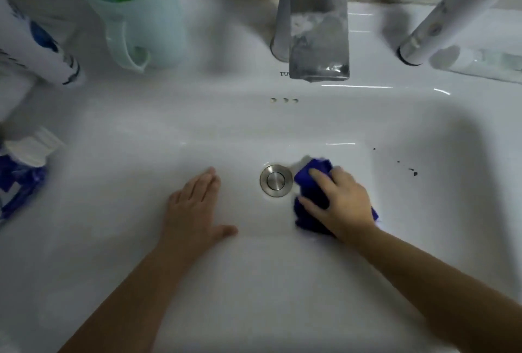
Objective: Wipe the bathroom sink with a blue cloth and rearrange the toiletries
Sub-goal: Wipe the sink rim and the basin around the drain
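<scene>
Step now: wiping the bottom of the white shiny bathroom sink point(310, 282), right next to the round silver metal drain plug point(276, 180).

Right hand point(340, 202): fingers spread and pressed flat on top of the bunched-up dark blue cloth point(312, 173). It pushes down on the cloth and does not pinch it.

Left hand point(195, 205): flat and open on the sink floor, fingers close together, thumb out to the side. It holds nothing (it looks like it is just there to lean on).

Where the cloth is: under the right hand, on the sink floor, just beside the drain plug on its right side.

How to wipe well: keep the palm pushing down so the cloth does not slip out. Go in small rings around the drain plug, then sweep out to the sides.

Dirty bit: small dark specks point(411, 169) sit on the right slope of the sink, near the cloth but not touched by it. I think they need a wipe soon.

Watch out: the tall silver metal tap point(313, 27) hangs over the back, so go low under it.

Later job: the pale green plastic cup point(135, 13) and the white tube-shaped bottle with a dark collar point(449, 10) stand on the back ledge, well apart from the hands.
</scene>
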`<state>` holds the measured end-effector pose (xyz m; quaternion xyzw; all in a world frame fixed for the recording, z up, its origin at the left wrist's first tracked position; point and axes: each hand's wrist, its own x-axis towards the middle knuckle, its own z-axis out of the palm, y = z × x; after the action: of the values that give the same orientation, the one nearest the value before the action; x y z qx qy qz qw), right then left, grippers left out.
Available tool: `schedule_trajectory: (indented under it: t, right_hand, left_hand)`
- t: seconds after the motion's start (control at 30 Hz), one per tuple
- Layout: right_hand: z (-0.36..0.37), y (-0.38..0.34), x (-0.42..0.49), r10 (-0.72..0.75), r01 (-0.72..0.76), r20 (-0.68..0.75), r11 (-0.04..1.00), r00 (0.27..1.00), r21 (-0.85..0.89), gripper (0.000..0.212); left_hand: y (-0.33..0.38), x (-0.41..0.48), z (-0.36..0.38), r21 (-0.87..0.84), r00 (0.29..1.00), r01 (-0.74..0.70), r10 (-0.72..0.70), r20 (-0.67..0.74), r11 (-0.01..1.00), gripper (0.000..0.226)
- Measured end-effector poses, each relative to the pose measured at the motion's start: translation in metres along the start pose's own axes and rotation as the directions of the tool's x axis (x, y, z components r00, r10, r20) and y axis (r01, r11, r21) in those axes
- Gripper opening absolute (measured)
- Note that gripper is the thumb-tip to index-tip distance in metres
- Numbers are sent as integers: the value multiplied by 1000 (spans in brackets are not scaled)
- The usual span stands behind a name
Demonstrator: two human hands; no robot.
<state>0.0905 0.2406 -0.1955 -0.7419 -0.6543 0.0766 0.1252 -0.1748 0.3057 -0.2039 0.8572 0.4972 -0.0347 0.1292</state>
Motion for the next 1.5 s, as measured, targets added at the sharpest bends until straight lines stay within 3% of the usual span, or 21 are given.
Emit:
schedule_trajectory:
  t: [0.03, 0.1, 0.27, 0.33, 0.4, 0.47, 0.57, 0.63, 0.7, 0.77, 0.83, 0.87, 0.93, 1.0, 1.07, 1.13, 1.2, 1.3, 1.37, 1.43, 1.5]
  right_hand:
    - [1, 1, -17, -142, 142, 47, 990, 989, 4, 46]
    - [3, 16, -15, -250, 252, 88, 968, 964, -16, 41]
    - [10, 12, 46, 144, -146, -123, 989, 982, -8, 33]
    - [21, -17, 32, -44, 46, -82, 999, 996, 23, 39]
    - [27, -28, 0, -371, 367, 43, 927, 928, 70, 47]
    - [16, -12, -7, -456, 451, 92, 890, 885, 66, 45]
    - [10, 14, 23, -137, 134, -59, 990, 989, -51, 45]
    - [19, -2, 43, 22, -28, -118, 999, 993, -45, 50]
    - [32, -41, 35, -102, 104, -72, 994, 992, 24, 52]
    - [41, -61, 11, -416, 416, -16, 905, 909, 94, 49]
    - [38, -53, 6, -543, 539, 21, 837, 840, 96, 46]
    - [37, -50, 13, -490, 488, 22, 870, 871, 74, 46]
    - [35, -62, 38, -163, 163, 1, 985, 987, 54, 45]
    - [41, -97, 57, 49, -53, 59, 997, 997, 60, 47]
    - [48, -132, 46, -159, 144, 96, 979, 983, 145, 48]
    - [48, -132, 17, -491, 465, 92, 860, 866, 210, 52]
    - [42, -102, 2, -614, 579, 131, 782, 778, 229, 52]
    - [38, -68, 15, -484, 477, 58, 872, 873, 107, 50]
    - [43, -87, 41, -268, 265, 32, 961, 963, 74, 48]
    - [55, -132, 56, -98, 88, 64, 986, 993, 138, 49]
    - [63, -175, 43, -175, 153, 71, 957, 982, 247, 53]
  left_hand:
    - [0, 0, -1, 0, 1000, 9, -9, 2, 1000, 98]
    - [0, 1, -2, -9, 1000, 16, -16, 9, 1000, 96]
    - [2, 2, -4, -19, 999, 29, -29, 23, 999, 96]
    - [3, 2, -6, -8, 999, 19, -19, 29, 1000, 96]
    - [4, 1, -9, 9, 999, 29, -29, 43, 1000, 97]
    - [4, 1, -10, 9, 999, 34, -34, 37, 999, 97]
    - [1, 0, -12, -10, 997, 25, -24, 79, 1000, 97]
    - [3, 0, -18, -21, 996, 13, -11, 88, 1000, 93]
    - [8, -4, -32, -75, 994, 33, -25, 105, 997, 88]
    - [5, -17, -56, -34, 1000, -1, 1, -2, 999, 76]
    - [-4, -37, -85, 38, 998, -34, 36, -58, 999, 68]
    - [-10, -50, -96, 54, 997, -36, 40, -64, 998, 67]
    - [-25, -78, -111, 86, 996, -15, 22, -88, 996, 65]
    - [-41, -107, -114, 118, 994, 56, -44, -104, 991, 63]
    - [-54, -133, -111, 145, 989, 112, -95, -116, 983, 62]
    - [-61, -153, -103, 155, 979, 145, -119, -165, 977, 60]
    - [-63, -162, -96, 116, 959, 171, -139, -248, 978, 57]
    - [-63, -162, -91, 62, 938, 194, -167, -305, 979, 58]
    - [-62, -160, -92, 57, 934, 207, -180, -308, 977, 59]
    - [-61, -160, -92, 51, 933, 222, -197, -301, 974, 61]
    - [-61, -160, -92, 47, 930, 242, -218, -294, 969, 63]
